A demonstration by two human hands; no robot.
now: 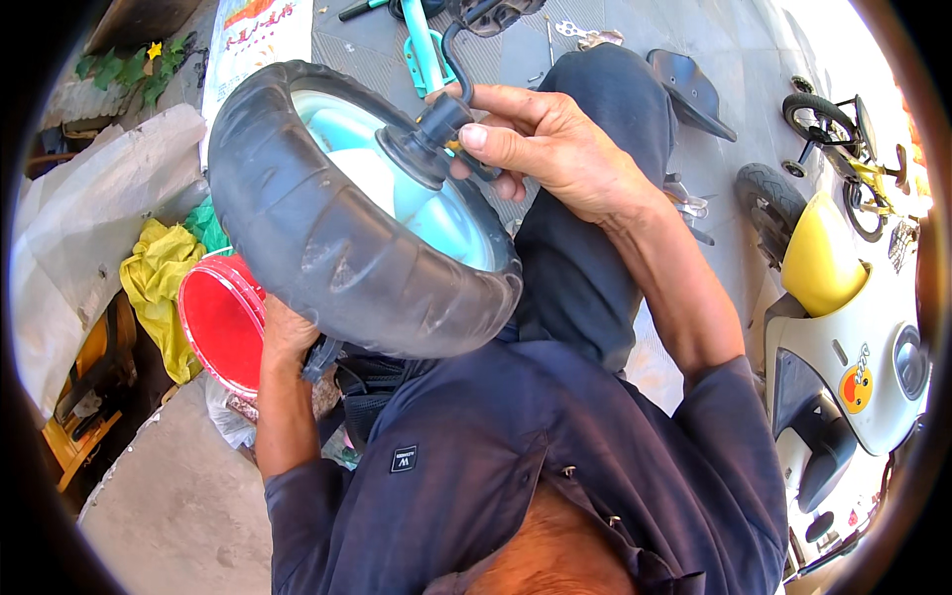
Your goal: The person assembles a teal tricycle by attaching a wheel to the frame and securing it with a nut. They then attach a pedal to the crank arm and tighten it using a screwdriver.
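Note:
A wheel (342, 253) with a thick black tyre and a turquoise hub is tilted up in front of my chest. My right hand (540, 144) is closed around a black fitting (443, 121) at the hub's centre, thumb on its near side and fingers on the far side. From there a bent black rod (454, 55) runs up to what looks like a pedal (501, 15). My left hand (288, 327) reaches behind the lower left of the tyre, which hides its fingers. Beside that wrist a black part (321, 357) sticks out under the tyre.
Left of the wheel are a red bucket (213, 327) and a yellow bag (159, 288). Turquoise frame parts (421, 55) lie on the paved floor ahead. A black curved piece (689, 94) is past my knee. To the right stand a yellow-and-white scooter (843, 367) and a small bike (843, 139).

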